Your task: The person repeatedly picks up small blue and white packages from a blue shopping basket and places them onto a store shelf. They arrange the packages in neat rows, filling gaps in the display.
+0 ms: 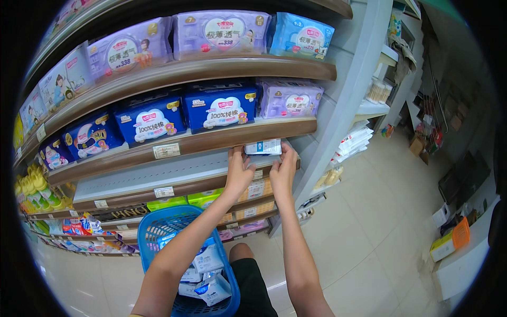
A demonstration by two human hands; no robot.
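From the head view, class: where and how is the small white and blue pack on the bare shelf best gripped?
Grip the white and blue pack by its two short ends, coming from the front, as the left hand and right hand do: it lies flat and wide, with the shelf beneath it.

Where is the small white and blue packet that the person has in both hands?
In the head view, the white and blue packet sits right of centre on the mostly bare shelf, between the left hand and right hand, below the purple pack.
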